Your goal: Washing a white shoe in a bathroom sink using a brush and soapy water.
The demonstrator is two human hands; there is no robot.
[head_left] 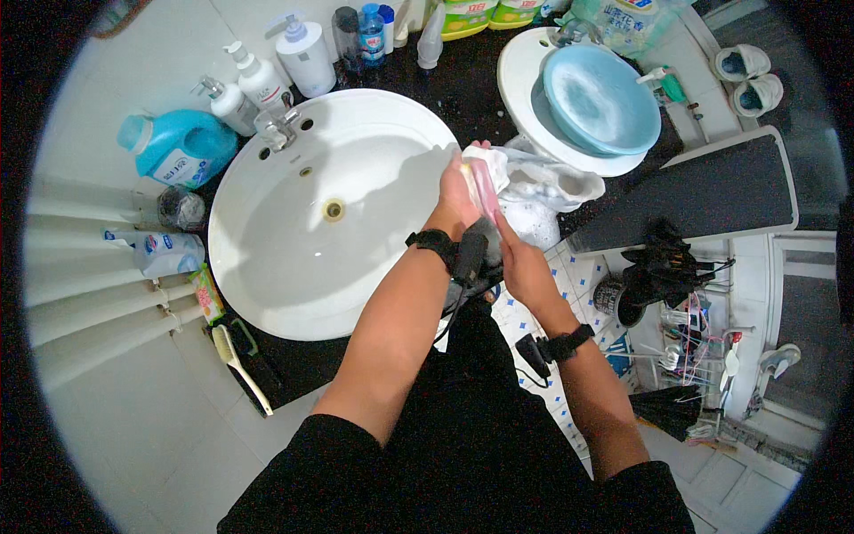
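My left hand (pixel 459 190) holds a soapy white shoe or cloth item (pixel 490 163) over the black counter between the two basins. A pink brush or bar (pixel 485 187) lies against that item, and my right hand (pixel 524 257) grips its lower end with the index finger stretched along it. Just right of the hands a wet white shoe (pixel 564 187) rests beside a heap of white suds (pixel 530 223). Exactly what the foam-covered white item is cannot be told. Both wrists wear black straps with small devices.
A white oval sink (pixel 280 267) with a metal faucet (pixel 277 130) is at left. A blue basin (pixel 600 100) with suds sits in the second sink (pixel 517 67). Bottles, including a blue detergent bottle (pixel 180 147), line the wall. A white-handled brush (pixel 240 370) lies at the counter's left corner.
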